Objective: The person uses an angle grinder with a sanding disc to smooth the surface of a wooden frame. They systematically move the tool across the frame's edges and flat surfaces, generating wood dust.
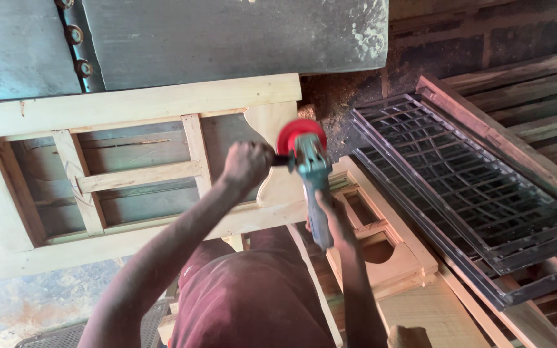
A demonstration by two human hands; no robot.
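A teal angle grinder [313, 174] with a round red disc [299, 135] is pressed against the curved end of a pale wooden frame [130, 103]. My left hand [247, 164] is fisted around the grinder's black side handle, just left of the disc. My right hand [335, 218] grips the rear of the grinder's body, below the disc. The frame has several slats and lies across the view, over my maroon-clad legs [253, 296].
A dark metal grille [472, 187] in a wooden surround leans at the right. Smaller wooden frames [388, 251] are stacked below the grinder. A grey metal panel [227, 32] stands behind, and planks [536, 96] are piled at the far right.
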